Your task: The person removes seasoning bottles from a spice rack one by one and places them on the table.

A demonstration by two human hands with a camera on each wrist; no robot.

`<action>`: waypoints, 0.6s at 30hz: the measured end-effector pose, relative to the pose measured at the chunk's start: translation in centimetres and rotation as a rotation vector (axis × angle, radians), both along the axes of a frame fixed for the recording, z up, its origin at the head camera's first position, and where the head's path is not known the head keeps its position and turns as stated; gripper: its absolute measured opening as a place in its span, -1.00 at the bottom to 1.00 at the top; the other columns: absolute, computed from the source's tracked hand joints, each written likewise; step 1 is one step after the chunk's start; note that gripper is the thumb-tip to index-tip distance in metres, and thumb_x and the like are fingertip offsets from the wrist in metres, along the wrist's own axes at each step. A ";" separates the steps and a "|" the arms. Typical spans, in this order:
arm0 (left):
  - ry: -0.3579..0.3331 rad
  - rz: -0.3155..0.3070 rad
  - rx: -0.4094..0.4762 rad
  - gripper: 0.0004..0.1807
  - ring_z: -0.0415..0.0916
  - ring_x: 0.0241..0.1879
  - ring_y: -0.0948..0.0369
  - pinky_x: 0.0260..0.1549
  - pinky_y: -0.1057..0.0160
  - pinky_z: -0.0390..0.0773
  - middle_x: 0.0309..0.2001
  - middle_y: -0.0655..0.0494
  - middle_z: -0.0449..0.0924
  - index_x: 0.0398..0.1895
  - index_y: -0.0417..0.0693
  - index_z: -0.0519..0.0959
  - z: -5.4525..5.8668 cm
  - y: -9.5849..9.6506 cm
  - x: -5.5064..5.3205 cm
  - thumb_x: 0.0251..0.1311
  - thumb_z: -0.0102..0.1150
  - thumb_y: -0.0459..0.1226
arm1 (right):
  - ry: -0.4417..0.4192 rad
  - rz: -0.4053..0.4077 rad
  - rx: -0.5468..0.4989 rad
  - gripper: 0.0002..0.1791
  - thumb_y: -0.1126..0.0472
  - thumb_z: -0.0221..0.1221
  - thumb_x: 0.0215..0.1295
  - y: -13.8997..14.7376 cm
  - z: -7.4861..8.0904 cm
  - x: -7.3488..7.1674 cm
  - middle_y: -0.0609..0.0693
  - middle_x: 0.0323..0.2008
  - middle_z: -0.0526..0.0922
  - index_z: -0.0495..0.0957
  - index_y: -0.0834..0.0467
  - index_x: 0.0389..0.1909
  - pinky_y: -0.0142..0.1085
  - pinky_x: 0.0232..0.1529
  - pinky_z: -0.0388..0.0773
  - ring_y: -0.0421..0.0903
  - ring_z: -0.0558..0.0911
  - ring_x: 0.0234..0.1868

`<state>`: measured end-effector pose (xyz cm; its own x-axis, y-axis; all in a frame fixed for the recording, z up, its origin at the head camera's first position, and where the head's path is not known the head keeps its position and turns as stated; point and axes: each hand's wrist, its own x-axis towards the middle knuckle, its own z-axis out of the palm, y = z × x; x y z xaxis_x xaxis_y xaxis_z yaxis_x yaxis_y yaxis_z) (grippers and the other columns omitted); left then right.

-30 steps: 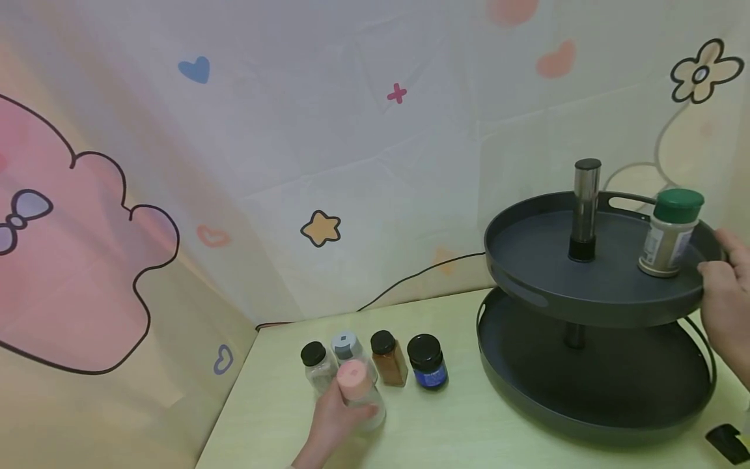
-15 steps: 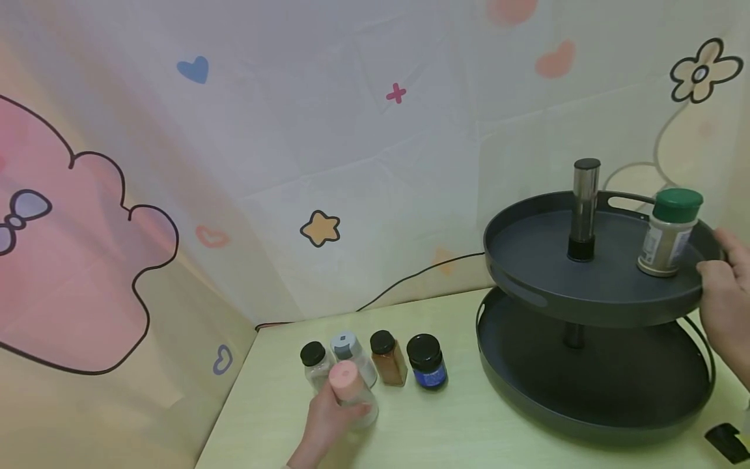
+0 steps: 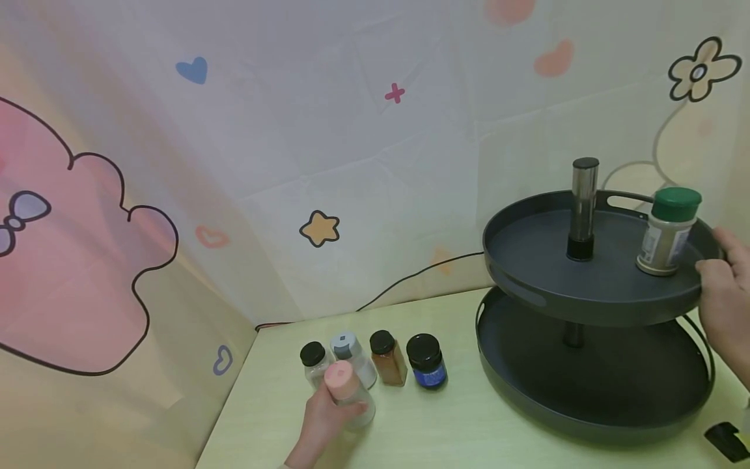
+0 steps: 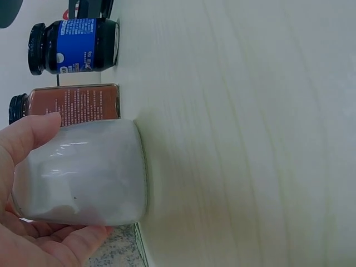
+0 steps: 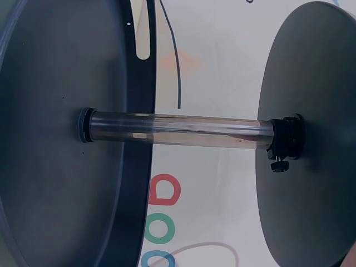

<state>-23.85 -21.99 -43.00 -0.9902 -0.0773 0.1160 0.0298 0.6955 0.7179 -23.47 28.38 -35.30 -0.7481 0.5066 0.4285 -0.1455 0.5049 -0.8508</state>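
My left hand (image 3: 321,420) holds a clear seasoning jar with a pink lid (image 3: 341,378), thumb on one side and fingers on the other. In the left wrist view, whitish contents fill the jar (image 4: 83,172), and its base is at or very near the tabletop. My right hand (image 3: 723,303) grips the right rim of the upper level of a dark grey two-tier round tray (image 3: 527,277). A green-lidded shaker (image 3: 668,238) stands on that upper level, close to the right hand. The right wrist view shows mainly the post (image 5: 206,130) between the tiers.
Behind the held jar stand a black-lidded clear jar (image 3: 314,365), a grey-lidded bottle (image 3: 354,358), a black-lidded brown spice jar (image 3: 389,358) and a dark jar with a blue label (image 3: 428,365). A cable (image 3: 410,277) runs along the patterned curtain. A black object (image 3: 726,441) lies front right.
My left hand has shifted a little to the left with the pink-lidded jar. The right hand and the two-tier tray have stayed in place.
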 end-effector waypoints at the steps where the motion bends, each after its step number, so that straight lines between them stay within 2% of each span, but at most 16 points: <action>1: -0.001 -0.001 -0.001 -0.29 0.48 -0.09 -0.05 -0.13 0.00 0.45 -0.11 -0.20 0.53 -0.04 -0.30 0.37 0.0 0.0 0.0 -0.35 0.42 -0.22 | 0.008 -0.004 0.011 -0.41 0.25 -0.47 0.30 0.9 -1.0 -0.7 0.05 0.38 -0.17 -0.29 -0.08 0.35 -0.30 0.35 -0.19 -0.20 -0.12 0.36; 3: -0.003 -0.004 0.005 -0.29 0.47 -0.08 -0.06 -0.13 0.00 0.45 -0.11 -0.20 0.53 -0.04 -0.29 0.36 0.0 0.0 0.0 -0.34 0.42 -0.21 | 0.015 -0.004 0.017 -0.41 0.23 -0.45 0.31 2.3 -2.5 -2.0 -0.03 0.38 -0.18 -0.29 -0.14 0.34 -0.36 0.34 -0.18 -0.22 -0.11 0.36; 4: -0.005 -0.005 0.006 -0.30 0.47 -0.08 -0.06 -0.13 0.00 0.45 -0.10 -0.20 0.53 -0.04 -0.29 0.36 0.0 -0.1 0.0 -0.34 0.42 -0.21 | 0.016 -0.012 0.030 -0.42 0.21 -0.46 0.31 2.7 -3.0 -2.3 -0.06 0.38 -0.17 -0.28 -0.16 0.34 -0.43 0.32 -0.16 -0.27 -0.09 0.35; 5: -0.008 -0.007 0.010 -0.30 0.47 -0.08 -0.06 -0.13 0.00 0.45 -0.10 -0.20 0.53 -0.04 -0.29 0.36 0.0 -0.1 0.0 -0.34 0.42 -0.21 | 0.013 -0.012 0.024 -0.42 0.21 -0.46 0.31 2.8 -3.0 -2.3 -0.05 0.38 -0.16 -0.28 -0.15 0.34 -0.42 0.33 -0.15 -0.26 -0.09 0.35; 8: -0.017 -0.006 0.013 -0.30 0.47 -0.07 -0.06 -0.12 -0.01 0.45 -0.09 -0.20 0.52 -0.05 -0.27 0.36 0.0 -0.1 0.0 -0.34 0.42 -0.20 | 0.015 0.013 -0.009 -0.40 0.25 -0.46 0.30 1.5 -1.6 -1.3 0.00 0.38 -0.18 -0.29 -0.10 0.35 -0.34 0.34 -0.17 -0.17 -0.12 0.37; 12: -0.021 -0.002 0.007 -0.29 0.46 -0.06 -0.06 -0.11 -0.01 0.44 -0.08 -0.20 0.52 -0.03 -0.26 0.35 -0.1 -0.1 0.0 -0.33 0.42 -0.19 | 0.006 0.007 -0.033 -0.40 0.27 -0.49 0.28 -0.7 0.6 0.4 0.06 0.38 -0.20 -0.29 -0.02 0.36 -0.25 0.35 -0.17 -0.09 -0.14 0.37; 15: -0.025 -0.003 0.007 -0.28 0.46 -0.05 -0.06 -0.11 -0.01 0.44 -0.07 -0.19 0.51 -0.02 -0.26 0.34 -0.2 -0.1 0.0 -0.33 0.42 -0.18 | 0.007 0.002 -0.031 -0.40 0.27 -0.50 0.28 -1.6 1.4 1.1 0.07 0.38 -0.20 -0.29 0.00 0.36 -0.26 0.35 -0.18 -0.09 -0.14 0.37; 16: -0.026 -0.002 0.007 -0.27 0.45 -0.05 -0.06 -0.10 -0.01 0.44 -0.06 -0.19 0.51 -0.01 -0.26 0.33 -0.2 -0.1 0.0 -0.32 0.42 -0.18 | 0.011 0.014 -0.042 -0.40 0.28 -0.49 0.27 -1.9 1.8 1.4 0.09 0.38 -0.22 -0.30 0.01 0.36 -0.20 0.35 -0.20 -0.05 -0.16 0.37; 18: -0.031 0.000 0.012 -0.27 0.45 -0.04 -0.07 -0.10 -0.02 0.43 -0.06 -0.19 0.50 -0.01 -0.26 0.33 -0.1 -0.1 0.0 -0.32 0.41 -0.18 | -0.003 -0.007 -0.043 -0.41 0.27 -0.49 0.28 -2.0 1.8 1.3 0.09 0.38 -0.22 -0.29 0.02 0.36 -0.22 0.35 -0.18 -0.07 -0.15 0.38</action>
